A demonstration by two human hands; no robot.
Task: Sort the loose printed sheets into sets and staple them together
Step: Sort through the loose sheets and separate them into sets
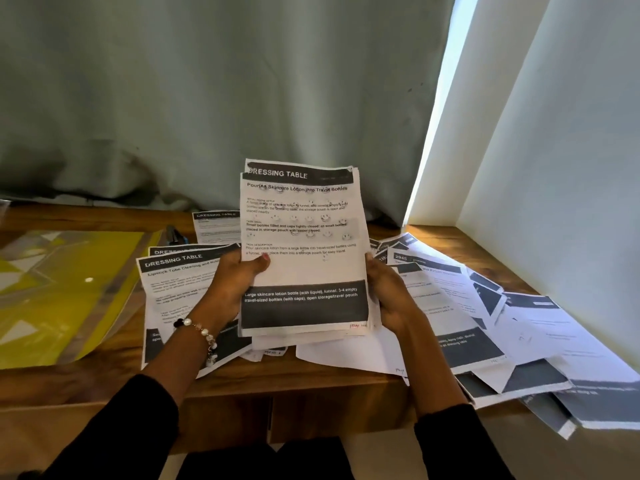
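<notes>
Basically you were mid-sort, not yet stapling: both hands held a stack of sheets [303, 251] upright above the worktop [311, 375], top page headed "DRESSING TABLE", lotion-into-travel-bottles text. Your left hand [235, 278] gripped the stack's left edge, thumb curled over the front; your right hand [388, 289] gripped the right edge, fingers wrapped behind, so their tips weren't visible. Stack edges looked uneven at the bottom, a few pages sticking out lower. Loose sheets [485, 313] lay fanned across the right of the worktop, and a smaller pile [176, 282] sat under your left wrist. A dark object near the back left was probably the stapler [175, 234], too small to be sure. A yellow folder [62, 289] lay far left. My read: next move needed the stack squared against the worktop, pages checked as one set, then one hand freed to reach the stapler.
</notes>
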